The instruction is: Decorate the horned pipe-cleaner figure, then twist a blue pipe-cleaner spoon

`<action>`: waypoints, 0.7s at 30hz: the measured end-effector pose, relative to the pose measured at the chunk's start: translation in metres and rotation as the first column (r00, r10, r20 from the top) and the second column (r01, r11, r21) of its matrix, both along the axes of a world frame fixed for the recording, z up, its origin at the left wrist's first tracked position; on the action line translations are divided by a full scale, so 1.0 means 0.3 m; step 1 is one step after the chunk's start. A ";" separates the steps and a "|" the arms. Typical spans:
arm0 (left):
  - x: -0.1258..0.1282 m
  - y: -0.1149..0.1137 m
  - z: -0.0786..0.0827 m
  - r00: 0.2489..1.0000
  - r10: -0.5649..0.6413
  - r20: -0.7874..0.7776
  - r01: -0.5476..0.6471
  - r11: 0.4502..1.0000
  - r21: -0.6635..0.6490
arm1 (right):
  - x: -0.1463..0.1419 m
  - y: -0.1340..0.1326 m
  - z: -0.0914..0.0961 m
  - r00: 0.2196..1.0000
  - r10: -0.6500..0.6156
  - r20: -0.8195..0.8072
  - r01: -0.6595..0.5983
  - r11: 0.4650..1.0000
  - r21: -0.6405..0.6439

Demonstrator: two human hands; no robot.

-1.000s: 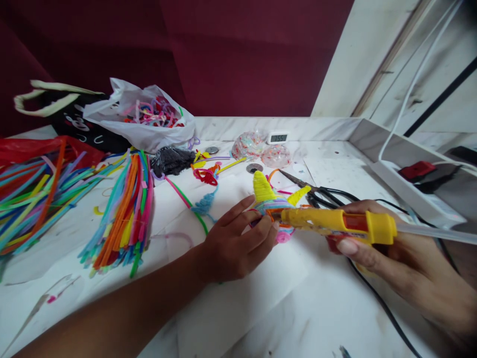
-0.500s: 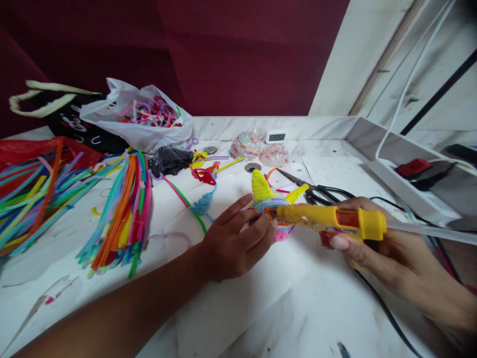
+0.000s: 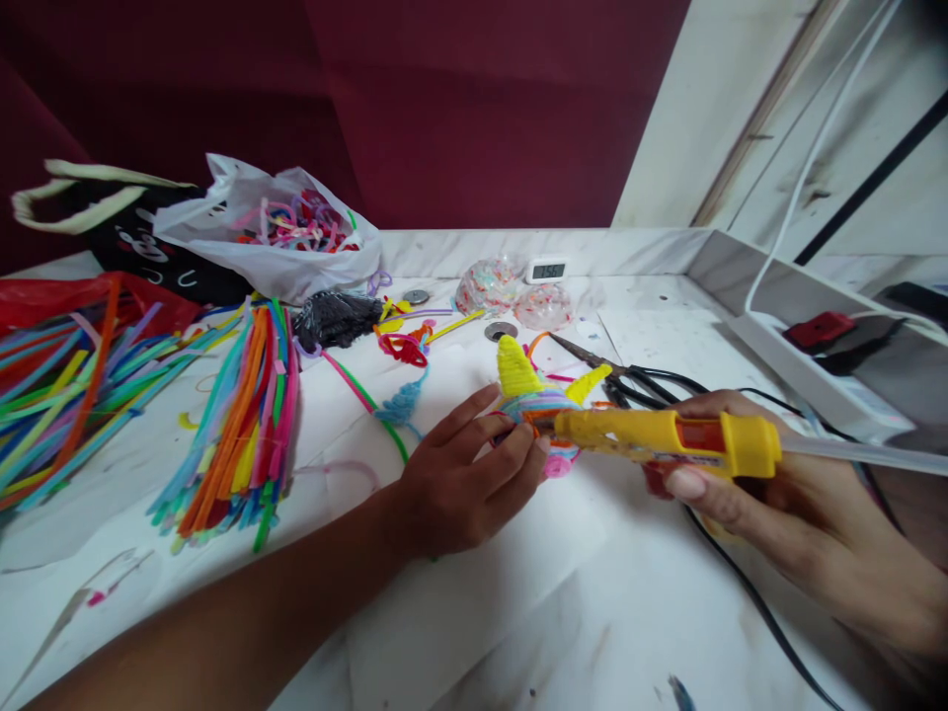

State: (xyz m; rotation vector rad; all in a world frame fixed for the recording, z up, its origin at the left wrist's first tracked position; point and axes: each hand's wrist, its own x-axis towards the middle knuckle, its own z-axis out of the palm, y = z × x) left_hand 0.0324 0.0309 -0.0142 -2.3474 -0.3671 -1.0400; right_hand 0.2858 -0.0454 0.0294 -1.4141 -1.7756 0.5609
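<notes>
A craft-making corner, whether in a home or a small workshop is unclear. A marble-patterned white desk (image 3: 644, 612) is strewn with craft supplies: a bundle of bright pipe cleaners (image 3: 229, 434), a white plastic bag (image 3: 296, 269) full of colourful pieces, black-handled scissors (image 3: 628, 374) and a yellow hot glue gun (image 3: 622, 433). A white power strip (image 3: 836, 390) lies at the right; a plain maroon backdrop (image 3: 489, 109) rises behind.
</notes>
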 end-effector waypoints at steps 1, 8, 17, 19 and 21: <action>0.000 0.001 -0.001 1.000 -0.001 0.001 0.001 1.000 0.002 | 0.001 -0.001 0.000 1.000 -0.005 -0.001 0.005 1.000 -0.003; -0.001 0.004 -0.007 1.000 -0.015 0.001 0.015 1.000 -0.003 | 0.001 -0.005 -0.003 0.998 -0.005 -0.056 0.003 0.999 -0.037; -0.002 0.003 -0.006 1.000 -0.012 -0.006 0.012 1.000 -0.016 | 0.004 -0.007 -0.009 0.988 -0.049 -0.143 0.035 0.994 -0.100; -0.001 0.003 -0.005 1.000 -0.014 -0.002 0.014 1.000 -0.016 | -0.004 -0.003 -0.001 0.986 -0.055 -0.160 0.039 0.994 -0.100; -0.001 0.003 -0.005 1.000 -0.015 0.002 0.015 1.000 -0.015 | -0.008 -0.001 0.004 0.982 -0.069 -0.178 0.051 0.993 -0.102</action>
